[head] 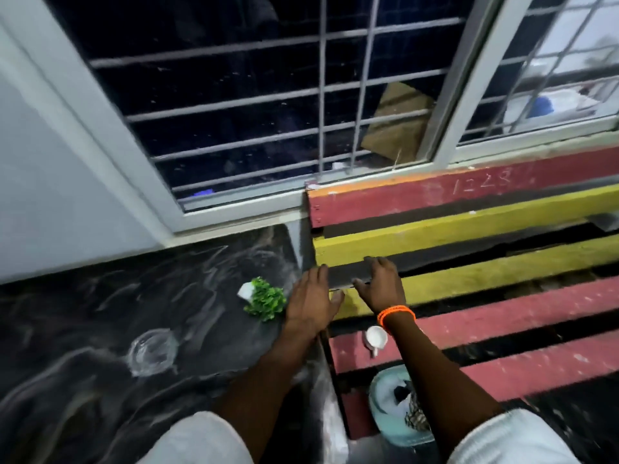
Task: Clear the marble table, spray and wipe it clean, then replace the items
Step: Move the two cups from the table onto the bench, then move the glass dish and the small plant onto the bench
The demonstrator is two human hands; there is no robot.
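The black marble table (100, 329) fills the left half of the view. On it a small green plant in a white pot (263, 298) lies tipped over near the right edge, and a clear glass dish (152, 351) sits nearer me. My left hand (311, 304) and my right hand (382, 286), which wears an orange bracelet, hold the two sides of a dark flat object (348, 274) over the table's right edge and the bench; I cannot tell what it is.
A bench of red and yellow slats (485, 283) adjoins the table on the right, with a small white cup (375, 339) on a red slat. A teal tub (385, 416) holding cloths stands below. A barred window (268, 112) runs behind.
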